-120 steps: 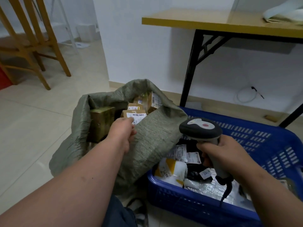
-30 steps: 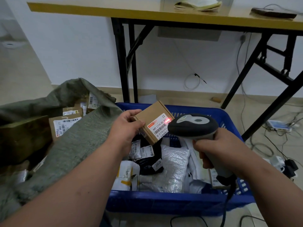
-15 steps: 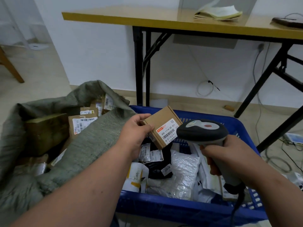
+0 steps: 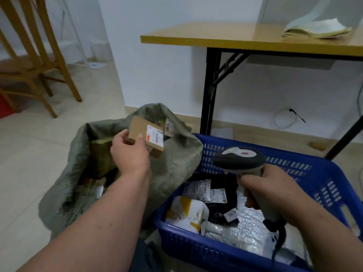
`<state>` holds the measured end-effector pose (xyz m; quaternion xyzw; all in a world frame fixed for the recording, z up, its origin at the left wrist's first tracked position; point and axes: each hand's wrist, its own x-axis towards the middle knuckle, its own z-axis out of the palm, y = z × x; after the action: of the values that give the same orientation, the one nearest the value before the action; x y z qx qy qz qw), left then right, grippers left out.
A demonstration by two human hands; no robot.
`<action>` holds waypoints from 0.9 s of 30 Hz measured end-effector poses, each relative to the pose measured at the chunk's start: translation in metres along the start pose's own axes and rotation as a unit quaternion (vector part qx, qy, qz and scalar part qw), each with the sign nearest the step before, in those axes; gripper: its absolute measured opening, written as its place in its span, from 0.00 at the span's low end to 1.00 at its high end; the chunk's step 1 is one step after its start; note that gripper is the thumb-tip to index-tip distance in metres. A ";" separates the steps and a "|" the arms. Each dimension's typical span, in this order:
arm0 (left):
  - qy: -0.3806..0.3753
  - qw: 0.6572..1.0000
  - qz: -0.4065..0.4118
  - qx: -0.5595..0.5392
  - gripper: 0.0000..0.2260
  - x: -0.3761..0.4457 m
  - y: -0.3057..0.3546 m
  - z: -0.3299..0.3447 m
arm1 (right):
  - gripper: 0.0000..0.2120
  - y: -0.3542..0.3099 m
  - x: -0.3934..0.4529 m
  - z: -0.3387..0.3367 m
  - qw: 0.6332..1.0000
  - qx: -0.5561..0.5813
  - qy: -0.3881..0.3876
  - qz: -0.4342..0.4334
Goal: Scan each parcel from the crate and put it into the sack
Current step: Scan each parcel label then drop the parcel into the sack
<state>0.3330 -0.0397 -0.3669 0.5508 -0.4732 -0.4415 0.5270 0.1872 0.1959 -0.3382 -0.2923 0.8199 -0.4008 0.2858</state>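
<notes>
— Head view, looking down: what is the left hand [image 4: 129, 154] doing?
— It pinches a small flat brown cardboard box with a white and red label [image 4: 146, 137] between thumb and fingers, holding it over the open mouth of the grey-green woven sack [image 4: 172, 169]. The box is tilted, label side facing up and to the right.
— And the sack?
— It slumps on the pale tiled floor [image 4: 25, 163], touching the left end of the blue plastic slotted crate [image 4: 294, 167]. Inside it I can make out other brown cartons [image 4: 101, 156], one with a label near the far rim.
— The right hand [image 4: 275, 189]?
— Its fingers are curled round the handle of a grey and black handheld barcode scanner [image 4: 238, 159], which hangs over the crate, head pointing left toward the sack. A dark cable runs from the bottom of the handle.
— What lies in the crate?
— White and yellow mailer bags [image 4: 186, 213], black bags with small white labels [image 4: 220, 209] and a silver padded envelope [image 4: 243, 226], all piled together.
— Anything behind?
— A yellow-topped table with black folding legs [image 4: 208, 39] against the white wall, papers [image 4: 316, 28] on it, and a wooden chair [image 4: 37, 55] at far left
</notes>
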 end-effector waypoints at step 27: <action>-0.310 0.920 0.082 0.225 0.25 -0.063 -0.042 0.067 | 0.06 0.063 -0.006 -0.051 0.977 0.071 0.163 0.114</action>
<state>0.2591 0.0115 -0.4130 0.4499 -0.7432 -0.4273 0.2502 0.1397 0.2572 -0.3626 -0.1065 0.8531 -0.4646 0.2120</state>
